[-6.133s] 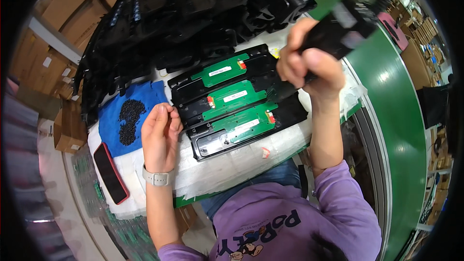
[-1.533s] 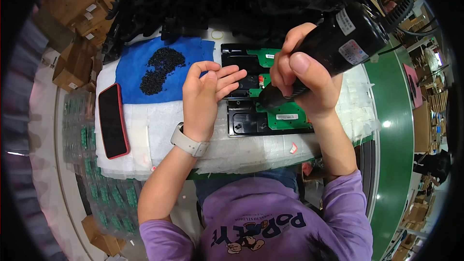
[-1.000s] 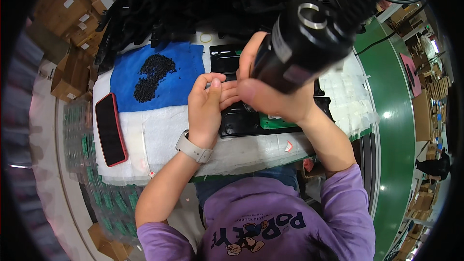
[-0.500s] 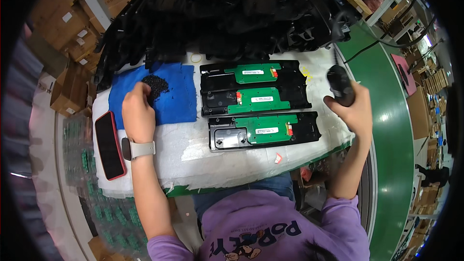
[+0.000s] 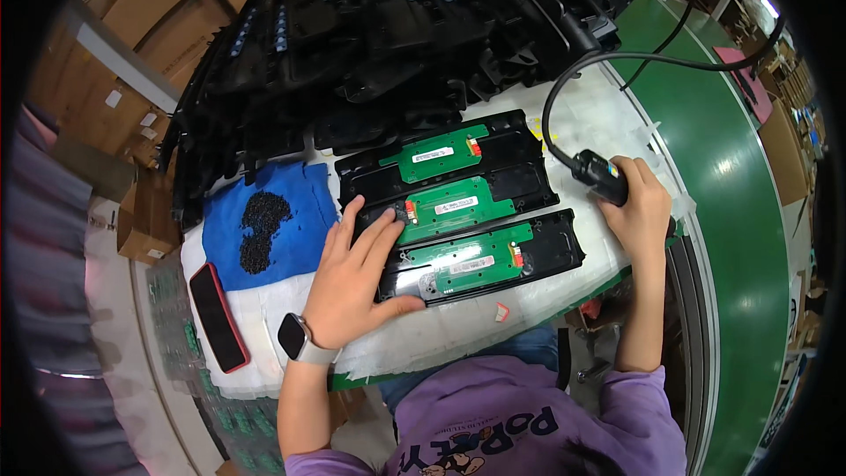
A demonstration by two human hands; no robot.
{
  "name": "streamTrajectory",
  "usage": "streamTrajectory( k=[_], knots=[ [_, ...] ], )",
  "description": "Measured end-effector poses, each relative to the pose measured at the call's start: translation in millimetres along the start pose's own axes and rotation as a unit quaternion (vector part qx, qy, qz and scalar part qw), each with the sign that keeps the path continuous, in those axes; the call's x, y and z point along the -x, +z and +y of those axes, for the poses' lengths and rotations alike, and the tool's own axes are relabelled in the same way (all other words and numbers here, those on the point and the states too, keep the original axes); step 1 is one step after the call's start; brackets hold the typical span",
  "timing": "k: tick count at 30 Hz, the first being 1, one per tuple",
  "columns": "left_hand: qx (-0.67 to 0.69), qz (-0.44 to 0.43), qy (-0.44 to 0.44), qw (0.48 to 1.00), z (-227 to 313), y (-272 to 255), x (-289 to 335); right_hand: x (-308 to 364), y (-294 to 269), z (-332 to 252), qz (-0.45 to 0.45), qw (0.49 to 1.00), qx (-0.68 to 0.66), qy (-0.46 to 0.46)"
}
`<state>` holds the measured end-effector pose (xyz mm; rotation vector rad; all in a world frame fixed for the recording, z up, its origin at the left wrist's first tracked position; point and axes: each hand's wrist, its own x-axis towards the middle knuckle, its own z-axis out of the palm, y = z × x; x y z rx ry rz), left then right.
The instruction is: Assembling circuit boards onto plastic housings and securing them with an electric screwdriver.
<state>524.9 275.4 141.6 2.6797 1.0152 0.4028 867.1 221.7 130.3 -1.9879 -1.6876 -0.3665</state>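
Three long black plastic panels, each with a green circuit board, lie side by side on the white-covered table: the far board (image 5: 454, 148), the middle board (image 5: 489, 197) and the near board (image 5: 480, 251). My left hand (image 5: 352, 278) rests on the left ends of the middle and near panels, fingers spread, holding nothing. To the right of the panels, my right hand (image 5: 641, 216) grips a black corded electric screwdriver (image 5: 597, 176); its tip does not show. Small black screws (image 5: 256, 238) lie heaped on a blue cloth (image 5: 220, 211) left of the panels.
A large stack of black plastic parts (image 5: 388, 53) fills the table's far side. The screwdriver's cable (image 5: 652, 55) arches over from the right. A red-edged phone (image 5: 218, 317) lies at the left edge, and a small paper scrap (image 5: 502, 312) near the front. A green surface (image 5: 749, 317) runs along the right.
My left hand has left the screw heap and moved right onto the panels, its fingers spreading. The screw heap is now drawn out toward me. My right hand still holds the screwdriver, now tilted differently.
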Motion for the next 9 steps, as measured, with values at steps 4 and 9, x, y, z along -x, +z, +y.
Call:
streamTrajectory(
  k=[4, 9],
  knots=[
    [0.01, -0.014, -0.005, 1.0, 5.3, -4.0, -1.2, 9.9, -12.9, 7.5, 0.078, 0.993, -0.073, -0.05],
    [0.034, -0.042, -0.02, 0.998, 7.3, -5.8, 5.0, 11.2, -25.2, 15.8, 0.19, 0.969, -0.09, 0.128]
  ],
)
